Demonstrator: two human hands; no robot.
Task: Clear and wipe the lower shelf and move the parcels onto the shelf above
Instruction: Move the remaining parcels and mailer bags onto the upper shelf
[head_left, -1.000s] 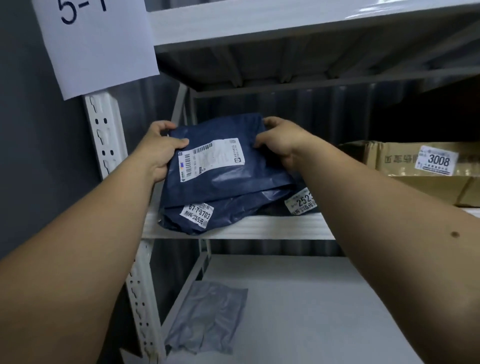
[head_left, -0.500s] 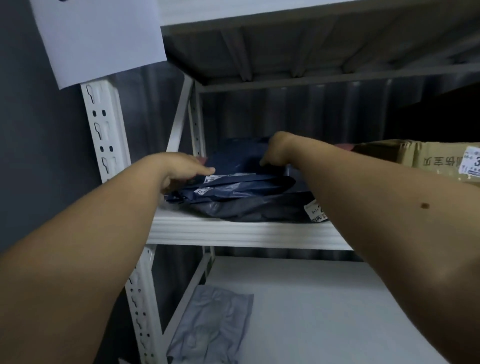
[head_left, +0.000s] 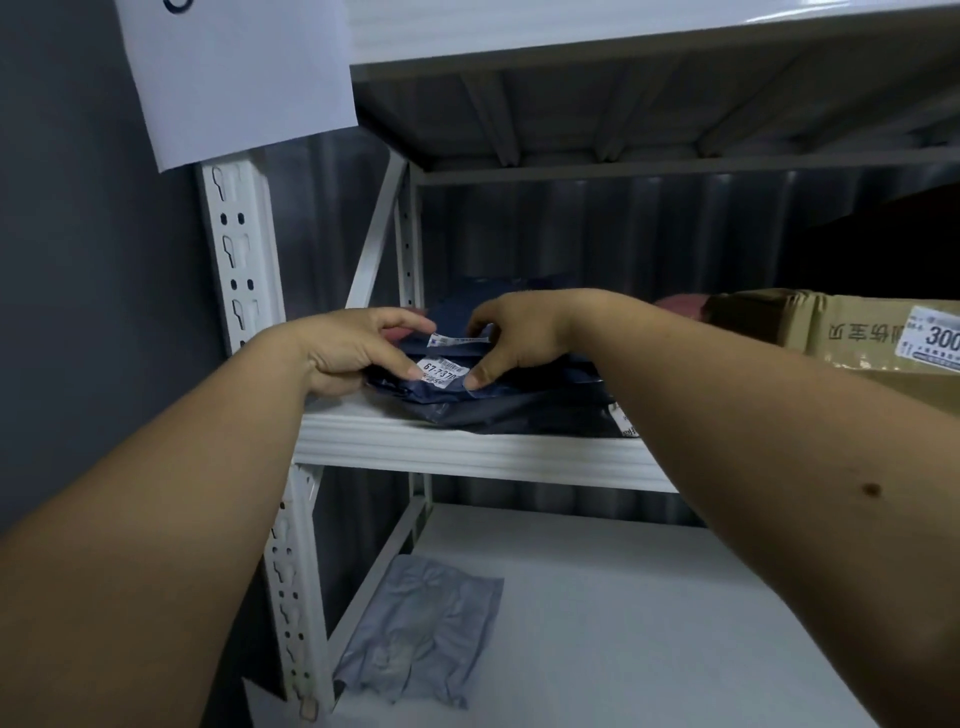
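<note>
Head view of a white metal shelving unit. Both hands reach onto the upper shelf (head_left: 467, 454), where a stack of dark blue parcels (head_left: 519, 402) lies flat at the left end, its front edge close to the shelf lip. The left hand (head_left: 353, 348) grasps the left front corner of the top parcel, thumb under or against the edge and fingers curled over it; the right hand (head_left: 519, 338) grasps the same parcel just beside it, thumb pressed on the front fold and fingers curled over the top. Between the two grips sits a small white label (head_left: 444, 370) printed with digits beginning "67-7-370"; a second white label (head_left: 457, 340) lies just behind it, on the parcel's upper face. A further label (head_left: 626, 422) shows at the right front of the stack, partly hidden by the right forearm.

To the right on the same shelf stands a brown cardboard box (head_left: 852, 338) with a white sticker (head_left: 935, 340); a reddish item behind it cannot be identified.

The lower shelf (head_left: 649, 623) carries one grey plastic mailer bag (head_left: 421, 634), lying flat near its left front corner, well apart from both hands. A white paper sheet (head_left: 234, 73) hangs on the perforated upright (head_left: 239, 270) at top left.
</note>
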